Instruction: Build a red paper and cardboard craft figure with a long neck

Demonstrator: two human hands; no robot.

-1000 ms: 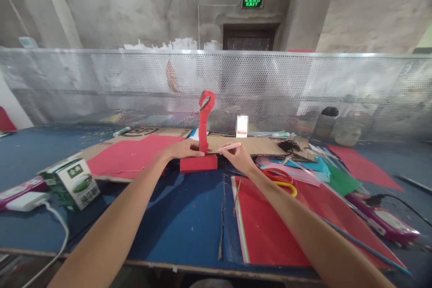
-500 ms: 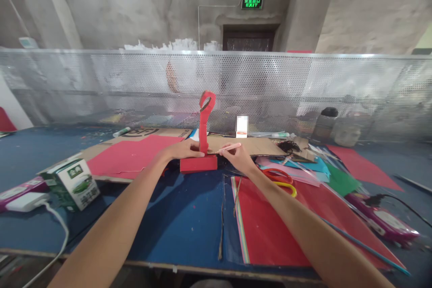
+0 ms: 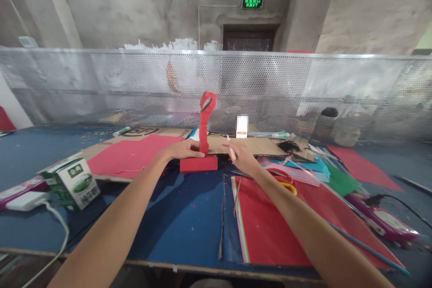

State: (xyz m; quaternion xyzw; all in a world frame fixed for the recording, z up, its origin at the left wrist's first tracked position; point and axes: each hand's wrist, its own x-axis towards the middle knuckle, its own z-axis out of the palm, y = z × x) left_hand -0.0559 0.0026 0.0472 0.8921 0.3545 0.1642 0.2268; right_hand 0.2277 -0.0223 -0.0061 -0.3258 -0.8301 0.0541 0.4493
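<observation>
A red paper-covered upright with a loop at its top stands on a small red box. My left hand is closed around the foot of the upright, with the thumb low near the box's top and the other fingers partly hidden behind. To the right, my right hand grips a slim pale pink pen-shaped tool, held nearly upright and apart from the red piece. Brown cardboard lies behind that hand.
Red sheet and a milk carton are at left. Scissors with red and yellow handles lie on a red paper pack at right. A lit phone stands before the perforated metal screen.
My right hand has drawn slightly away from the upright's foot, and the pink tool has swung from nearly level to nearly upright. My left hand keeps its place.
</observation>
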